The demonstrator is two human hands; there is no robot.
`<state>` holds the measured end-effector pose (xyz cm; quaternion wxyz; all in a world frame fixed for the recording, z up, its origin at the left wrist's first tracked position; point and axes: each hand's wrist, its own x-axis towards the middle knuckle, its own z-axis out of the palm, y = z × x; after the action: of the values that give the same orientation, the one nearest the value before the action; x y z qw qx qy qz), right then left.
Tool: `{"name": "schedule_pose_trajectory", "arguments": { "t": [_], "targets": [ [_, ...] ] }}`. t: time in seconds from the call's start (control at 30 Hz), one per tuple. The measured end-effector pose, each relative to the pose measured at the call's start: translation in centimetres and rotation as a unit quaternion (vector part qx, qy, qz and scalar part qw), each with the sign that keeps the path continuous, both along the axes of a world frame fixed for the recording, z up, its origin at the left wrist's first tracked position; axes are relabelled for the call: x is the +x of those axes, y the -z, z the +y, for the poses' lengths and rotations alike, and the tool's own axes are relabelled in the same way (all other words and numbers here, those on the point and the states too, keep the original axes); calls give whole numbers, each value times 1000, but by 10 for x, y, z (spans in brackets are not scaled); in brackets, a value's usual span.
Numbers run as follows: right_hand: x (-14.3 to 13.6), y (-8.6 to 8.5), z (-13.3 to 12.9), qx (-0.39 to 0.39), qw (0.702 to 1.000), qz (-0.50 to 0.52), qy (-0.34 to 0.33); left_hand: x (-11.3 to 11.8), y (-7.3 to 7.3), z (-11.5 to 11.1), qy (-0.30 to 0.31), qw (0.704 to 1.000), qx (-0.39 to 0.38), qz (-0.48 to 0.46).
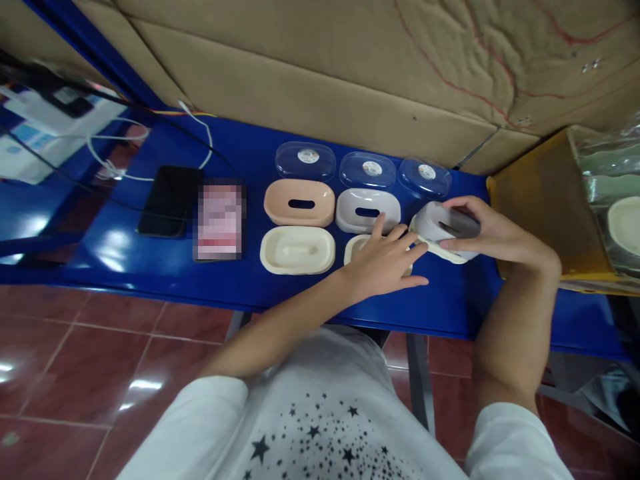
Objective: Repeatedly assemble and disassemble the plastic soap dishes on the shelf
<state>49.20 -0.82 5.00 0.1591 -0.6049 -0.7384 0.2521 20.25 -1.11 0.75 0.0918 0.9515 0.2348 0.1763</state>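
Note:
My right hand (483, 230) grips a grey oval soap box (433, 217) with a slot, thumb on the near side and fingers on the far side. It sits tilted over a cream oval tray (453, 257), mostly hidden beneath. With fingers spread, my left hand (387, 260) hovers over or rests on another cream tray (353, 248), partly covering it. One of its fingertips overlaps the near wall of a second grey slotted box (345, 207); contact is unclear. To the left, a peach slotted box (275, 203) stands behind a cream tray (295, 260).
Behind the boxes lie three clear lids (287, 160) with round labels. A black phone (167, 200) and a blurred-out pink item (220, 223) are on the blue table (150, 267) to the left. At right stands a cardboard carton (530, 207) holding wrapped pieces. White cables run at the back left.

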Motion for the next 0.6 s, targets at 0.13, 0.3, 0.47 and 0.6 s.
{"name": "schedule_pose_trajectory", "arguments": {
  "t": [0.13,0.3,0.47,0.6],
  "targets": [
    [-2,-1,1,38,999,12,-7,-4,-5,-3,-3,1000,8,14],
    [-12,7,11,118,993,-13,10,-28,-19,-20,-4,999,22,39],
    [-24,7,9,57,997,-36,-35,-57,-11,-43,-3,998,6,64],
    [-22,-10,-7,-72,995,-6,-63,-67,4,-51,9,999,-6,39]
  ]
}}
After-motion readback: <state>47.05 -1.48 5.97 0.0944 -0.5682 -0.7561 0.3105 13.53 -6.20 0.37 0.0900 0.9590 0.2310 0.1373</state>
